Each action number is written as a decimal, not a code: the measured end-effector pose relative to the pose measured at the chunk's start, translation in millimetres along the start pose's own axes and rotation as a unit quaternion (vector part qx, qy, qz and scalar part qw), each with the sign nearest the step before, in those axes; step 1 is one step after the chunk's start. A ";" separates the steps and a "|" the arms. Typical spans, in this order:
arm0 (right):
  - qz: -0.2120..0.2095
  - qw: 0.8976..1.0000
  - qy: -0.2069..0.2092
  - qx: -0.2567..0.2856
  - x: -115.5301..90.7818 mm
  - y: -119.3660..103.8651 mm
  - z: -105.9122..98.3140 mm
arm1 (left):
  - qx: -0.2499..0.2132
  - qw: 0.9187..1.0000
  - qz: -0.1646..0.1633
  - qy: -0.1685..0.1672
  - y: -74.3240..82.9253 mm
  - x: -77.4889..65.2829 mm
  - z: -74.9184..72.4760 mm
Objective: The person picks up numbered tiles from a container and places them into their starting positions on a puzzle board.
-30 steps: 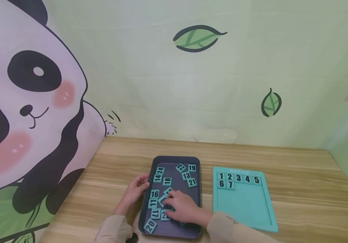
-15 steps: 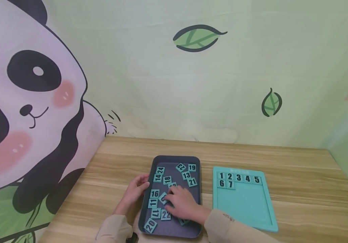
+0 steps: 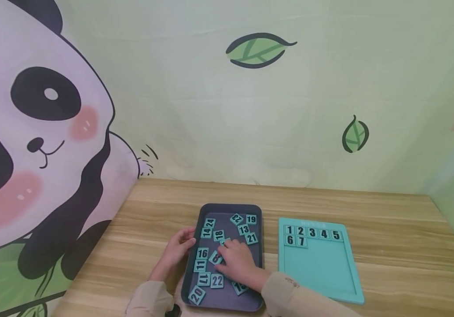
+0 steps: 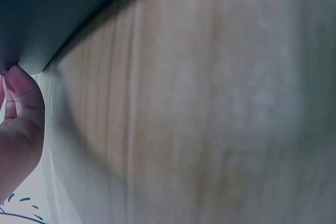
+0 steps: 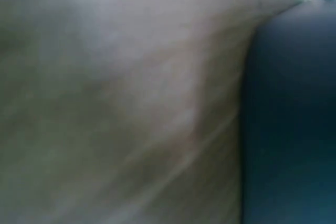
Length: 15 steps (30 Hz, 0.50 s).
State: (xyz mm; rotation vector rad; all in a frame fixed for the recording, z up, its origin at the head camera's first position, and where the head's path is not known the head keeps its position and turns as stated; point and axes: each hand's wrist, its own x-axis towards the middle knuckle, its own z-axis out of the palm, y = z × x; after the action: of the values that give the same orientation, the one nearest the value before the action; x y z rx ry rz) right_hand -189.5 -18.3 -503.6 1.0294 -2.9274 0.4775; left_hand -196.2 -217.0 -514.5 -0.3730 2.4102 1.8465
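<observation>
A dark rectangular tray (image 3: 231, 303) holds loose teal number tiles. My left hand (image 3: 179, 246) grips the tray's left rim; in the left wrist view, the thumb (image 4: 23, 85) lies against the tray's dark side (image 4: 58, 19). Inside the tray, my right hand (image 3: 239, 263) has thumb and fingertips at the edges of the number 8 tile (image 3: 214, 258), seeming to pinch it. Another tile under its fingers is mostly covered. Close by lie the 22 tile (image 3: 217, 281), the 16 tile (image 3: 202, 253) and the 18 tile (image 3: 219, 235). The right wrist view does not show the hand.
Right of the tray lies a teal board (image 3: 318, 273) with tiles 1 to 7 set in order from its top left. Both rest on a wooden table (image 3: 393, 246). Behind stands a printed wall (image 3: 179, 110) with a panda and leaves.
My right hand has shifted slightly up, and the number 8 tile has moved a little with it. A tile near the tray's lower right shows more now. The left hand stays put.
</observation>
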 end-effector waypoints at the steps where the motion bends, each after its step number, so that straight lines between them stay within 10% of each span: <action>1: 0.001 1.000 0.005 0.001 0.3 -0.3 0.8 | 0.000 1.000 -0.001 0.001 -0.4 0.3 0.4; 15: -0.017 0.998 0.012 0.067 -9.8 10.8 -23.3 | 0.005 1.000 -0.002 -0.002 0.6 -0.3 0.2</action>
State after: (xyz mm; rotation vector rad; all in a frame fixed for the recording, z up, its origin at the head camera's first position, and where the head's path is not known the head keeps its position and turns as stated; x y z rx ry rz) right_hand -190.7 2.3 -485.4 1.0770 -2.8860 0.6885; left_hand -196.0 -216.7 -514.0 -0.3743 2.4130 1.8317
